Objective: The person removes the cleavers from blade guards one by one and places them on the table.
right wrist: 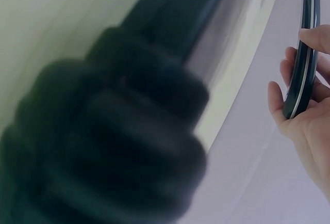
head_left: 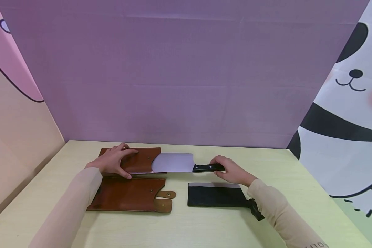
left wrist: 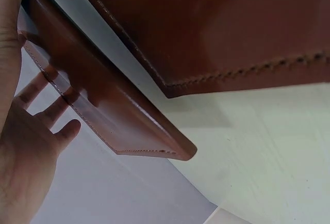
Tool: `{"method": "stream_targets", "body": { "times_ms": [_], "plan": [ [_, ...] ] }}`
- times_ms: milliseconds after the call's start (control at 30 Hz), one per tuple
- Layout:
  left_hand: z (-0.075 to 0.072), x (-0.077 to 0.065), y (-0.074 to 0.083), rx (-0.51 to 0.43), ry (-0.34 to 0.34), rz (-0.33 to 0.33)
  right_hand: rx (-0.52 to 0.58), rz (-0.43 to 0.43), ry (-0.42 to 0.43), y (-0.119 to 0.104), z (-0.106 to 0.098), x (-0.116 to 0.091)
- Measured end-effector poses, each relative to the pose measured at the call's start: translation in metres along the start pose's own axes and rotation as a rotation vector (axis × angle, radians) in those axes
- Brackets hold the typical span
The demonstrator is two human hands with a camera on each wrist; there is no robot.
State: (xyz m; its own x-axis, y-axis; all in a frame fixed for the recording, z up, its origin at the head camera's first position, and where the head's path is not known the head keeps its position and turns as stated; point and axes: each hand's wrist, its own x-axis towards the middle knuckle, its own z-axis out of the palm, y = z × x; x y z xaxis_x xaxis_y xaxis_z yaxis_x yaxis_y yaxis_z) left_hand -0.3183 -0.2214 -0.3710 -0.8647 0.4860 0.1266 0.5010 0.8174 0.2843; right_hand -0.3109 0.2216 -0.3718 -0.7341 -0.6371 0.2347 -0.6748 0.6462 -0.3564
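Note:
My right hand (head_left: 234, 170) grips the black riveted handle (right wrist: 304, 59) of a cleaver (head_left: 175, 162). The cleaver's broad blade reaches into the mouth of a brown leather knife sheath (head_left: 144, 158); the blade's front part is hidden inside. My left hand (head_left: 113, 160) holds that sheath across its width, thumb along the near edge and fingers over the far side. In the left wrist view, several fingers of the left hand (left wrist: 33, 146) show beside the stitched edge of the sheath (left wrist: 103, 95).
A second brown sheath (head_left: 127, 194) with a snap strap (head_left: 166, 194) lies nearer on the pale table (head_left: 186, 230). To its right is another cleaver (head_left: 218, 197) with a black blade and dark handle, below my right forearm. A purple backdrop (head_left: 186, 75) stands behind the table.

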Motion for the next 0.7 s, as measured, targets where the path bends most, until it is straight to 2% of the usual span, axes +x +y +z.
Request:
{"method": "stream_targets", "body": {
  "times_ms": [700],
  "plan": [
    [0.001,-0.001,-0.007,0.015,0.004,-0.007,0.019,-0.018,0.017,0.010,-0.004,-0.013]
  ]
}}
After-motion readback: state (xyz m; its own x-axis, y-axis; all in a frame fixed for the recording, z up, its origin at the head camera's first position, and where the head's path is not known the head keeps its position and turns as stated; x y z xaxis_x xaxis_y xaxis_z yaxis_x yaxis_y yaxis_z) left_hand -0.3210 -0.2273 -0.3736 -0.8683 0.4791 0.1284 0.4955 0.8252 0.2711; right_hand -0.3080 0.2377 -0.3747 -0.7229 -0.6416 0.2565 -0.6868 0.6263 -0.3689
